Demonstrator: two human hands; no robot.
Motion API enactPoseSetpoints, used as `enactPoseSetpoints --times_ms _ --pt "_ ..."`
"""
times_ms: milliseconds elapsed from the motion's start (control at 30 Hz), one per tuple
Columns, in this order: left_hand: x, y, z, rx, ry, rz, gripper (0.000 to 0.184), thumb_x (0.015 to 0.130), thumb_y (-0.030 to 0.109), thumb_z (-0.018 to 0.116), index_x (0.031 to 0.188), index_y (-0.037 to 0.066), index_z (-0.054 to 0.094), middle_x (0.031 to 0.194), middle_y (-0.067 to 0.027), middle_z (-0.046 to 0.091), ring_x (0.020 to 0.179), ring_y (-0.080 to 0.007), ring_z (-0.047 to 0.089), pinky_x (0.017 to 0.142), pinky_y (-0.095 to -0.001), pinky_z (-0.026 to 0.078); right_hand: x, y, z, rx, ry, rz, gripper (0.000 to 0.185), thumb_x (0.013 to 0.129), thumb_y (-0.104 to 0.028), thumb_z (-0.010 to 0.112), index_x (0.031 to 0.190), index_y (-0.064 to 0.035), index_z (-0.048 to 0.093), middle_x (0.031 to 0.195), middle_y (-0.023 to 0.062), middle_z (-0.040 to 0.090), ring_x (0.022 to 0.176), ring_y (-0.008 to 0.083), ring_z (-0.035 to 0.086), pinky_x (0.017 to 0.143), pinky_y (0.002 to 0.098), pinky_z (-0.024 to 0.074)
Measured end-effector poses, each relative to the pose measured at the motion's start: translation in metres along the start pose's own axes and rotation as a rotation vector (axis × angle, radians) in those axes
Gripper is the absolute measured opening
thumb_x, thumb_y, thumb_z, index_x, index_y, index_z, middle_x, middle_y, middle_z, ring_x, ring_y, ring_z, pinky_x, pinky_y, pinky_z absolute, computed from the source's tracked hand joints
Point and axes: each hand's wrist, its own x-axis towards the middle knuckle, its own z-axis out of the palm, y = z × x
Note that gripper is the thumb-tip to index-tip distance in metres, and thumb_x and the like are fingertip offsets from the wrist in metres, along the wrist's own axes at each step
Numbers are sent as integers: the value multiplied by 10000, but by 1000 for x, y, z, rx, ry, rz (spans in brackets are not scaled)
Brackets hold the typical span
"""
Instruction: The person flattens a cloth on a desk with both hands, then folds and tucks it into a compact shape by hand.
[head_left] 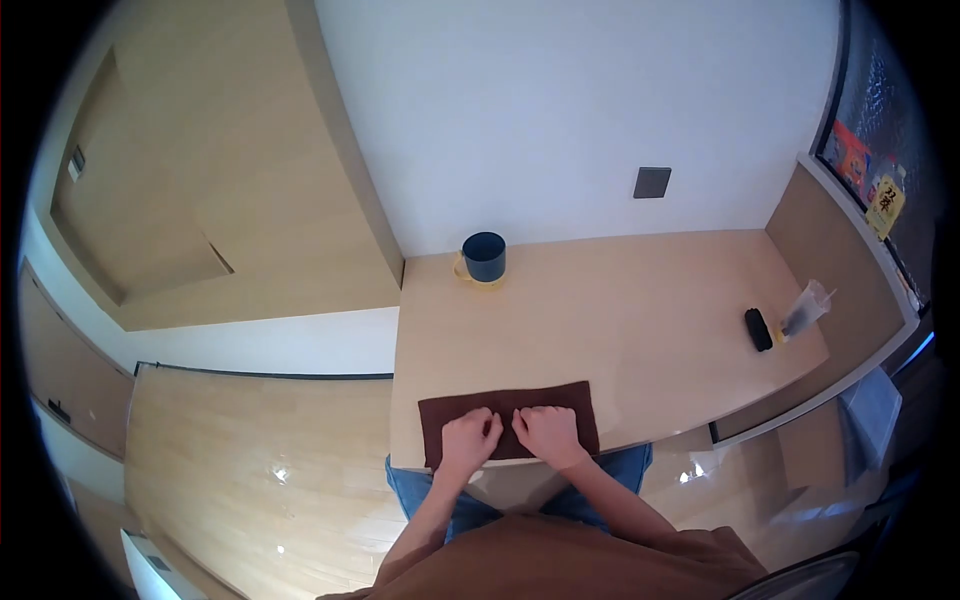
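Observation:
A dark brown cloth (pixel 508 410) lies flat along the front edge of the light wooden table (pixel 600 310). Both hands rest on it, a small gap between them. My left hand (pixel 468 440) is closed, its fingers curled inward and the thumb toward the middle. Opposite it, my right hand (pixel 549 434) is closed as well, knuckles up. Whatever the fingers may hold is hidden beneath them; I cannot see whether they pinch the cloth.
A dark blue mug (pixel 485 258) with a yellowish handle stands near the table's back left corner. Toward the right edge are a black case (pixel 758 330) and a clear plastic cup (pixel 806 308) with a straw. A white wall rises behind; a low partition (pixel 840 260) borders the right.

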Motion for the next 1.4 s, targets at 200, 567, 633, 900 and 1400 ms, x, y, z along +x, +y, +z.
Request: enactPoseSetpoints --times_ms 200,567,633,900,1400 --pt "12 3 22 263 9 56 269 961 236 643 731 102 598 676 -98 682 583 -294 697 506 -444 555 15 -7 6 -58 -5 65 361 958 -259 627 635 -100 658 626 130 682 546 325 682 520 450 549" --pt "96 -15 50 414 -24 -104 201 991 199 581 842 64 593 790 -161 724 706 -329 750 587 -447 606 98 23 56 -181 55 147 387 1008 -260 580 668 -100 670 659 149 705 570 336 705 535 460 568" --pt "114 -18 53 439 -50 -150 203 1002 203 559 864 60 603 818 -164 734 748 -343 758 625 -455 616 114 29 61 -196 67 163 381 1007 -265 574 680 -102 683 665 151 707 573 337 707 539 464 570" --pt "163 -35 70 536 11 -172 231 1020 229 540 899 59 638 836 -150 746 777 -344 761 661 -441 621 157 42 78 -184 81 208 398 1017 -281 545 706 -104 718 709 160 725 668 351 733 614 474 580" --pt "99 97 137 298 -153 188 260 1025 277 549 864 79 602 762 -155 716 702 -366 728 614 -504 581 7 102 -45 -196 150 439 370 1016 -275 569 699 -99 636 654 149 683 587 336 690 525 464 539"
